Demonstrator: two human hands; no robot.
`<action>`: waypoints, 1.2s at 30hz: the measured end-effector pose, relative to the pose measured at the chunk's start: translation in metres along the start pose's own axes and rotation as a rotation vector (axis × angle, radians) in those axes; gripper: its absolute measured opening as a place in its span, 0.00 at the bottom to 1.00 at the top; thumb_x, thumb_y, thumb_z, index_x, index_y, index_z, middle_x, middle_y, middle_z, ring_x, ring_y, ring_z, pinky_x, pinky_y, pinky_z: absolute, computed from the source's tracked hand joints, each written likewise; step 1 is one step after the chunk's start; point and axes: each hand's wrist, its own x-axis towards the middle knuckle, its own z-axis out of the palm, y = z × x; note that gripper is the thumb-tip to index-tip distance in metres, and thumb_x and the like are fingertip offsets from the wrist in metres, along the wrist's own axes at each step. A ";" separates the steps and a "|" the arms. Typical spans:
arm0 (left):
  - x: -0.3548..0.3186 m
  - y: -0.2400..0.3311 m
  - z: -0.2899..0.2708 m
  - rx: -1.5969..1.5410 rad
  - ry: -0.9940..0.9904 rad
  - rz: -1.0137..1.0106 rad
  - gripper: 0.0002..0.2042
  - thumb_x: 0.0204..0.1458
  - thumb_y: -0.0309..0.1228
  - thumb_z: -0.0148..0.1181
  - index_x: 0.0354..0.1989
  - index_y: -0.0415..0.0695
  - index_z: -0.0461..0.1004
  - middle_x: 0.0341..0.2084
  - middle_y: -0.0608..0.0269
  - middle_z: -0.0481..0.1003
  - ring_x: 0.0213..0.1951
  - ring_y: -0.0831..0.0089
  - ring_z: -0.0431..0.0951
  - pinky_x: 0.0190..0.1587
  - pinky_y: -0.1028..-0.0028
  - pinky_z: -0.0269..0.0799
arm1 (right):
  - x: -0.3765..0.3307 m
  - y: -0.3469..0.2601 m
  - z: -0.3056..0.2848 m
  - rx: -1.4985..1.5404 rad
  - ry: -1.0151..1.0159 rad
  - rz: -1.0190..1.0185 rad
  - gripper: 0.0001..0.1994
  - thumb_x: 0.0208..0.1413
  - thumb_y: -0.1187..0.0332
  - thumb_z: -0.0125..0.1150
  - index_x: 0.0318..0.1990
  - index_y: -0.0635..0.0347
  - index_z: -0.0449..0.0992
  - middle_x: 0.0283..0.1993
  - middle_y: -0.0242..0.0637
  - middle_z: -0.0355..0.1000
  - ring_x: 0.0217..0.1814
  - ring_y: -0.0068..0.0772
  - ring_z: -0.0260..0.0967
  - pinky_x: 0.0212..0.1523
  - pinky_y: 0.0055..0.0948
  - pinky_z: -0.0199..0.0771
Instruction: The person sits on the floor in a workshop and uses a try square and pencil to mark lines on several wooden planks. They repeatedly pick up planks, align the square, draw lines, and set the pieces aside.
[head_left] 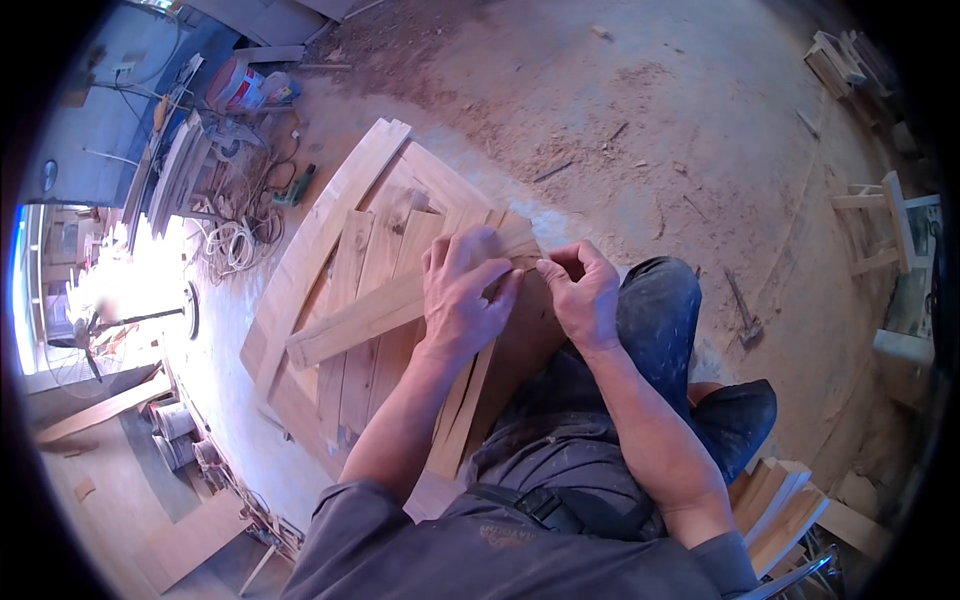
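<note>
**Fingertips Close In at Slat's End**

A wooden slat (pixel 365 315) lies aslant over a broad wooden panel (pixel 440 182), its long axis running from the panel's left side toward its right corner. The left hand (pixel 462 290), nearer, overlaps the slat above the panel; the right hand (pixel 585 300) sits just off the panel's right edge. The slat stretches leftward from both hands' curled fingertips; whether they grip anything cannot be told.
</note>
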 end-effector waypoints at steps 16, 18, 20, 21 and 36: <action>0.016 0.005 -0.005 0.029 -0.099 -0.146 0.33 0.47 0.31 0.75 0.63 0.37 0.70 0.53 0.48 0.75 0.53 0.47 0.73 0.59 0.55 0.70 | 0.009 0.013 0.000 0.234 -0.086 0.029 0.12 0.61 0.73 0.67 0.51 0.66 0.79 0.48 0.44 0.82 0.48 0.32 0.80 0.53 0.30 0.78; 0.016 0.003 -0.002 0.018 -0.076 -0.154 0.34 0.47 0.33 0.75 0.63 0.38 0.70 0.52 0.48 0.75 0.53 0.47 0.71 0.59 0.55 0.69 | -0.004 0.017 -0.007 0.207 -0.033 0.059 0.14 0.60 0.73 0.68 0.52 0.66 0.79 0.48 0.44 0.81 0.49 0.32 0.80 0.52 0.31 0.79; 0.012 0.001 0.001 0.019 -0.085 -0.142 0.35 0.48 0.34 0.76 0.65 0.38 0.70 0.53 0.48 0.74 0.55 0.48 0.71 0.60 0.55 0.69 | -0.010 0.039 -0.018 0.120 0.003 0.086 0.15 0.59 0.73 0.67 0.52 0.66 0.78 0.48 0.44 0.81 0.50 0.33 0.80 0.53 0.32 0.79; 0.012 -0.001 0.001 0.029 -0.101 -0.124 0.35 0.48 0.34 0.76 0.65 0.38 0.69 0.55 0.48 0.74 0.56 0.48 0.72 0.62 0.56 0.69 | -0.011 0.048 -0.026 0.075 0.021 0.094 0.15 0.59 0.73 0.67 0.53 0.66 0.78 0.48 0.45 0.81 0.50 0.33 0.80 0.53 0.32 0.79; -0.051 -0.039 -0.069 0.440 -0.342 -0.277 0.45 0.44 0.46 0.77 0.71 0.44 0.65 0.53 0.50 0.72 0.59 0.50 0.71 0.64 0.55 0.65 | -0.043 0.070 -0.087 0.147 -0.058 0.076 0.14 0.58 0.76 0.64 0.52 0.67 0.79 0.48 0.45 0.82 0.51 0.35 0.81 0.56 0.33 0.78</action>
